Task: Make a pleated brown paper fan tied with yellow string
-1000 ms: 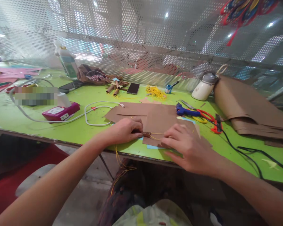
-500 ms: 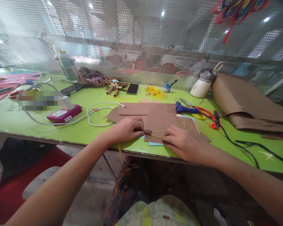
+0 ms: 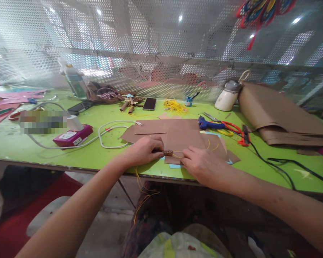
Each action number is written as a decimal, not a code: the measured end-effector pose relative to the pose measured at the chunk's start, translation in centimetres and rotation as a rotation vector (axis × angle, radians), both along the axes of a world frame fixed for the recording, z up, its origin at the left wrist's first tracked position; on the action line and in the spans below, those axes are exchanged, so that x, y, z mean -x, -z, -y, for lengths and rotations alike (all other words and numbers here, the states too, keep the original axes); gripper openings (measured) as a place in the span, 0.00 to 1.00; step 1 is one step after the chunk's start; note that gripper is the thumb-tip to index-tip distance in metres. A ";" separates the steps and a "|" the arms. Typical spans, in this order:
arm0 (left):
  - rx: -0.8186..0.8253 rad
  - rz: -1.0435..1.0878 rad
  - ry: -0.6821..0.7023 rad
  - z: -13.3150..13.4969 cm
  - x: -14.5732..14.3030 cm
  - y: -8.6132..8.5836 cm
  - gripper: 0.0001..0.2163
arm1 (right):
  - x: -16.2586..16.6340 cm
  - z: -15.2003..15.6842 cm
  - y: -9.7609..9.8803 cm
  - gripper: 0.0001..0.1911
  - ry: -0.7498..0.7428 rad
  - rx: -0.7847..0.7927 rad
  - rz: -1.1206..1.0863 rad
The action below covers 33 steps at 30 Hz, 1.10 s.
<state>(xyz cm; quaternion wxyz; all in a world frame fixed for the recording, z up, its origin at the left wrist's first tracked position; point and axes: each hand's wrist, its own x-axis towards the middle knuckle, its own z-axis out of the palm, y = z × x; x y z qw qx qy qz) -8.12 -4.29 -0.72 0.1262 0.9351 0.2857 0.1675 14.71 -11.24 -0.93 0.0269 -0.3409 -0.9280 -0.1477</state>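
My left hand [image 3: 146, 150] rests at the table's front edge, its fingers pinched around one end of a small brown rolled piece [image 3: 168, 153]. Yellow string [image 3: 177, 152] runs from that piece to my right hand [image 3: 200, 164]. My right hand's thumb and fingers are closed on the string, low over the brown paper sheets [image 3: 183, 134]. Loose string ends stick up beyond the right hand, and other strands [image 3: 140, 181] hang over the table edge below the left one. Light blue paper [image 3: 174, 166] peeks out under the brown sheets.
A blue glue gun [image 3: 211, 124] and orange-handled scissors [image 3: 231, 127] lie to the right. Behind are a phone [image 3: 150, 104], a yellow string pile [image 3: 175, 106] and small brown rolls [image 3: 131, 105]. A purple power strip [image 3: 74, 136] with a white cable [image 3: 101, 138] is left. Large brown paper [image 3: 282, 111] lies far right.
My right hand has slid slightly left, closer to the brown rolled piece, and its fingers are drawn in more. My left hand keeps its hold. The view has shifted a little.
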 end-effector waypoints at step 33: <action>-0.107 -0.106 -0.086 1.2 -0.6 -0.2 0.07 | 0.0 -5.2 0.4 0.08 0.269 0.360 -0.517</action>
